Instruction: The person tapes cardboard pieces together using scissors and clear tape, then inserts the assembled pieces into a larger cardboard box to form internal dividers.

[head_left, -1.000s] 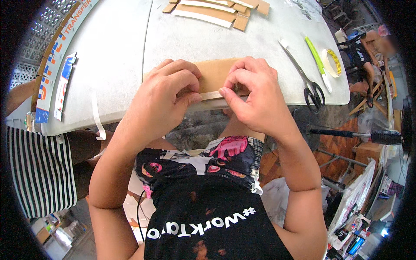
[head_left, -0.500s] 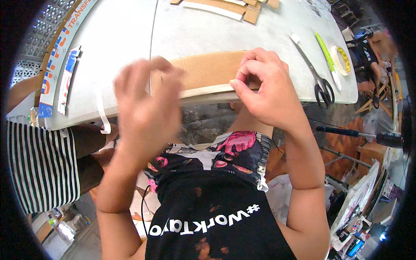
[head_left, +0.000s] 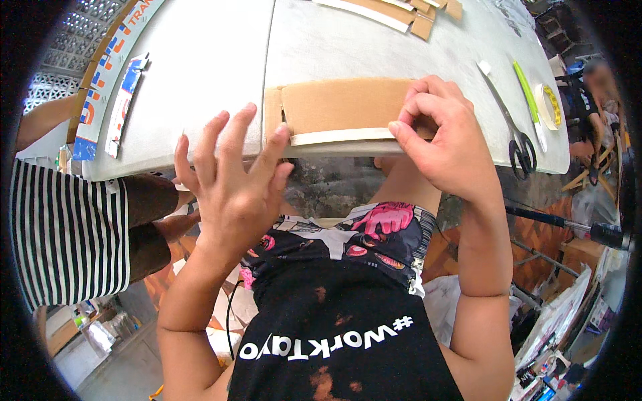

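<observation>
While the right hand (head_left: pixel 447 137) pinched the cardboard's (head_left: pixel 344 105) near-edge strip (head_left: pixel 341 137), the left hand (head_left: pixel 231 180) hovered open beside it; pressing that strip seemed next.

Right hand (head_left: pixel 447 137) covers the right end of the cardboard piece (head_left: pixel 344 107), so where the grip lands on the pale strip (head_left: pixel 341 137) along its near edge can't be read, and the left hand (head_left: pixel 231 177) hides the counter (head_left: pixel 200 73) edge left of the cardboard. Far behind the cardboard, the stacked cardboard offcuts (head_left: pixel 401 10) are cut off by the top edge. Right of the cardboard, the scissors (head_left: pixel 515 137) handles sit dark at the counter rim, and a person (head_left: pixel 598 100) beyond them is blurred and partly lost in the fisheye border.
</observation>
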A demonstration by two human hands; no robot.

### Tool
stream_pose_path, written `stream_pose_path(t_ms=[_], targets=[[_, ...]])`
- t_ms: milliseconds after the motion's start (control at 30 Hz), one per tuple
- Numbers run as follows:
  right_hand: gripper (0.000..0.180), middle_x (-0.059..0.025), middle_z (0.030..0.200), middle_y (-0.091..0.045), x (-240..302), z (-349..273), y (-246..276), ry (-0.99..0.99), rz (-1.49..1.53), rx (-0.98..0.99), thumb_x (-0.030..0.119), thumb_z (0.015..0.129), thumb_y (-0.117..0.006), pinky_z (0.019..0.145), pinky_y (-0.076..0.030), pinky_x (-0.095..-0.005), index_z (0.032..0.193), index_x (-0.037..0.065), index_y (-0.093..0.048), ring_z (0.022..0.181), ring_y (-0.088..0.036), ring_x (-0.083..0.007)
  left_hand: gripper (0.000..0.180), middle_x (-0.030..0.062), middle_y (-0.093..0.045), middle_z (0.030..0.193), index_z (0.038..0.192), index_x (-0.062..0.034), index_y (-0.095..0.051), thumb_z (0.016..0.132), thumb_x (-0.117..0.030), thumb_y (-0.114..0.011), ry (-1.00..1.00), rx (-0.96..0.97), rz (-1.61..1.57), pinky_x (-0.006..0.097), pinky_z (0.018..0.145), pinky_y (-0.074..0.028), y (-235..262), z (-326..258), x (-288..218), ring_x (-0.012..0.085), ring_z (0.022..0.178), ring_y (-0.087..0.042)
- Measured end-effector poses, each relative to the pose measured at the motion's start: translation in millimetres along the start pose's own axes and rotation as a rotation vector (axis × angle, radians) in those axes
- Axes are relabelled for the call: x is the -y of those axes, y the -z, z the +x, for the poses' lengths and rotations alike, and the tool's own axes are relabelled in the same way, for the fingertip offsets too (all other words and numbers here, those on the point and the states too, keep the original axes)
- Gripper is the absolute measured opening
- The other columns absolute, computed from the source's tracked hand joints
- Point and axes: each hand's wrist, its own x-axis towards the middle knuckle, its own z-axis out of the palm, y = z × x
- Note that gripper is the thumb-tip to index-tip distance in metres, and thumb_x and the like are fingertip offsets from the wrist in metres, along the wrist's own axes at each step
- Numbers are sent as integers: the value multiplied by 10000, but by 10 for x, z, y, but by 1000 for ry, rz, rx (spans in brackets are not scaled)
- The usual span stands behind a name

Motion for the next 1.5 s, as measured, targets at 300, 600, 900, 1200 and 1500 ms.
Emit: stream_pose_path(t_ms=[300,600,900,1200,1500], targets=[[168,-123,984,-711,6,82,47,-76,15,76,210,818,-766,909,-483,-497,749,65,-715,982,-643,-359,470,162,-677,1318,1239,-50,-754,842,-277,-863,162,-31,-578,510,1158,-361,-178,571,8,374,1308,-579],[476,-165,1280,-676,-147,153,240,208,-162,40,281,793,-899,1084,-469,-488,1182,62,-735,1233,-614,-381,592,139,-669,1288,1249,-53,-748,774,-369,-905,209,89,-486,492,1141,-349,-203,742,-31,351,1291,-541],[615,-186,1360,-658,-131,295,544,149,-126,325,303,768,-929,1156,-438,-485,1288,53,-716,1320,-579,-397,278,204,-667,1304,1231,32,-710,990,-105,-683,365,-223,-954,443,1103,-471,-270,609,241,325,1241,-643],[537,-199,1240,-698,-94,813,-178,87,-264,65,464,863,-824,1068,-462,-501,1189,42,-764,1230,-610,-390,184,211,-714,1168,1084,25,-727,903,28,-694,270,-376,-661,439,1030,-529,216,145,529,336,1129,-703],[440,-275,1280,-663,709,1731,-946,440,-173,-318,352,942,-791,1068,-494,-547,1181,-12,-730,1237,-629,-436,151,184,-744,1075,1077,45,-726,928,26,-706,490,-412,-329,388,948,-540,360,-216,1117,318,1038,-731]])
